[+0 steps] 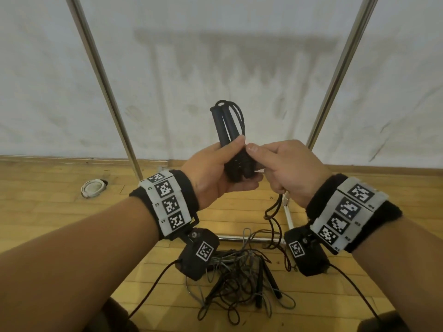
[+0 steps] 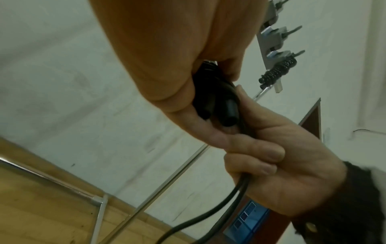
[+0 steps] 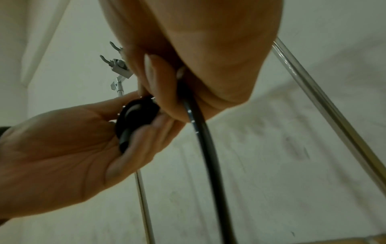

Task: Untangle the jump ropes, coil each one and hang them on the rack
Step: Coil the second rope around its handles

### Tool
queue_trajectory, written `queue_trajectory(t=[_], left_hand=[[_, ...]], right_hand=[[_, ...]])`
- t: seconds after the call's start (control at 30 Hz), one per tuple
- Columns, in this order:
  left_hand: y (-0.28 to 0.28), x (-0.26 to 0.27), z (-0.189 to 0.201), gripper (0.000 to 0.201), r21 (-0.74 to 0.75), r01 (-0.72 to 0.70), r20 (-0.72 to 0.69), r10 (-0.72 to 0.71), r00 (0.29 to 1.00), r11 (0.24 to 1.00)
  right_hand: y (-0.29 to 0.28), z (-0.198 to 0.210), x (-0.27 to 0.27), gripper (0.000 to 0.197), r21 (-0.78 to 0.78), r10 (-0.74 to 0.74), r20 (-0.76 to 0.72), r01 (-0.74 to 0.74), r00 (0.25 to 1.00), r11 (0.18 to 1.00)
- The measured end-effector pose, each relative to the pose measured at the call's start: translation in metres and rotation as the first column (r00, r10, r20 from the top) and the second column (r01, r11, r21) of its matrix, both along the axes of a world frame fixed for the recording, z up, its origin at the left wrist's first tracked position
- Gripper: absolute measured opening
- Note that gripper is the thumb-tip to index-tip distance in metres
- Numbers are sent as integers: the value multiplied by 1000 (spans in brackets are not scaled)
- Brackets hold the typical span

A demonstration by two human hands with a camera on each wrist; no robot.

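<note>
My left hand [image 1: 211, 173] grips two black jump rope handles [image 1: 223, 125] side by side and upright, with loops of black cord bunched beside them. My right hand [image 1: 287, 168] is curled round the same rope's cord [image 1: 275, 207] right beside the left thumb. That cord hangs from the fist toward a tangle of ropes [image 1: 242, 279] on the floor. The left wrist view has the handle ends [image 2: 221, 110] between both hands and the cord [image 2: 225, 201] leaving the right fist. In the right wrist view the cord [image 3: 204, 145] runs down from my right fingers.
The rack's two metal uprights [image 1: 105, 92] [image 1: 335, 80] stand against a white wall, its base bar [image 1: 249, 238] lying on the wooden floor. Hooks [image 2: 273, 38] sit on the top rail; one carries a coiled black rope [image 2: 277, 72]. A white round object [image 1: 93, 188] lies at the left.
</note>
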State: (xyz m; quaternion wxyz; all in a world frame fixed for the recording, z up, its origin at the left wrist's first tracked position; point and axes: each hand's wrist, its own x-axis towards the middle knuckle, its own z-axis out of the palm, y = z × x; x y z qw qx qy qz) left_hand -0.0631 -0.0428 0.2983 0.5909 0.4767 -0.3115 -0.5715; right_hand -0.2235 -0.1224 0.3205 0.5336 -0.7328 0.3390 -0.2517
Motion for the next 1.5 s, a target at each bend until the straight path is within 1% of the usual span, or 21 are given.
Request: queue_trajectory(t=[0.07, 0.13, 0.23, 0.4, 0.53, 0.63, 0.7, 0.77, 0.8, 0.83, 0.87, 0.93, 0.97, 1.0, 1.07, 1.13, 1.2, 1.27, 1.3, 1.4, 1.5], left_hand=[[1, 4, 4, 49, -1, 44, 55, -44, 998, 999], [1, 9, 6, 36, -5, 59, 150, -57, 987, 998], [-1, 11, 9, 23, -1, 32, 234, -31, 972, 999], [-2, 13, 17, 27, 6, 41, 139, -42, 989, 999], [2, 17, 20, 19, -8, 117, 3, -117, 993, 993], [3, 21, 23, 12, -42, 163, 70, -160, 985, 986], [6, 24, 21, 13, -29, 277, 133, -271, 953, 960], [9, 24, 17, 21, 50, 444, 231, -443, 866, 895], [11, 23, 16, 25, 121, 515, 309, -525, 793, 849], [12, 20, 15, 28, 214, 562, 400, -597, 695, 799], [13, 16, 13, 29, 327, 578, 491, -657, 573, 748], [14, 4, 7, 31, 555, 514, 596, -744, 302, 654], [14, -3, 2, 31, 636, 458, 606, -770, 201, 621], [15, -10, -3, 31, 690, 402, 606, -784, 134, 602], [14, -18, -15, 34, 739, 308, 609, -789, 75, 599], [11, -17, -23, 39, 740, 244, 623, -775, 104, 627], [6, -9, -27, 42, 708, 188, 658, -733, 174, 681], [0, 3, -31, 38, 662, 127, 691, -667, 277, 739], [-4, 10, -32, 33, 639, 97, 695, -628, 350, 763], [-11, 31, -30, 22, 550, 51, 671, -477, 568, 834], [-14, 46, -23, 24, 395, 31, 611, -287, 738, 918]], right_hand=[[-4, 6, -7, 46, -65, 81, -55, -84, 995, 994], [-7, 14, -13, 40, -189, 146, -156, -175, 977, 966], [-11, 22, -19, 42, -333, 166, -287, -261, 944, 906], [-15, 20, -21, 29, -268, 238, -286, -316, 928, 910], [-22, 16, -28, 26, -292, 282, -378, -403, 882, 867], [-30, 8, -32, 24, -295, 270, -462, -433, 845, 852], [-35, -1, -34, 21, -252, 274, -504, -443, 819, 860], [-38, -10, -35, 20, -223, 258, -557, -441, 789, 869], [-40, -14, -35, 20, -235, 226, -604, -442, 764, 866], [-42, -17, -36, 20, -259, 188, -655, -450, 732, 854], [-43, -18, -35, 18, -275, 162, -699, -470, 697, 839], [-43, -18, -32, 14, -268, 158, -743, -505, 650, 820], [-42, -17, -29, 15, -266, 160, -747, -511, 645, 818], [-40, -15, -26, 15, -279, 159, -745, -519, 648, 808], [-33, -11, -18, 17, -347, 144, -737, -552, 661, 758], [-24, -4, -12, 18, -446, 108, -735, -597, 670, 667], [-12, 6, -8, 19, -507, 75, -745, -635, 663, 583], [2, 12, -6, 20, -529, 74, -743, -652, 665, 544], [8, 13, -5, 22, -530, 81, -743, -659, 664, 534], [21, 11, -3, 36, -498, 113, -749, -668, 652, 552], [17, 3, -2, 34, -481, 93, -727, -601, 681, 639]])
